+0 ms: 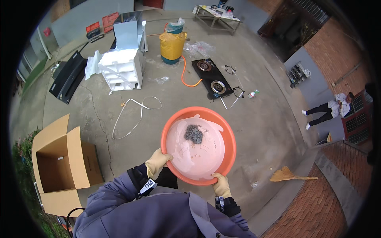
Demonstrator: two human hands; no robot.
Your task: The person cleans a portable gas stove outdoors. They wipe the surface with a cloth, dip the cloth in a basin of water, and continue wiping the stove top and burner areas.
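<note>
Both my gloved hands grip the rim of a round orange plastic basin [229, 139] held out in front of my body. My left hand [157, 162] has its thumb over the rim at the left, and my right hand [221, 185] clasps the near right edge. Inside the basin is a pink bottom with a cartoon face, which looks wet. A dark grey scouring pad [193, 134], apparently steel wool, lies towards the far side. Beyond the basin, a black two-burner gas stove [212, 78] rests on the concrete.
An orange hose [185, 74] links the stove to a yellow-wrapped gas cylinder [172, 47]. Pan supports [238, 92] and a spray bottle [253, 94] lie beside it. An open cardboard box [84, 160], white strap [140, 119], foam packaging [122, 70] and broom [284, 174] surround me. A person [330, 109] stands at right.
</note>
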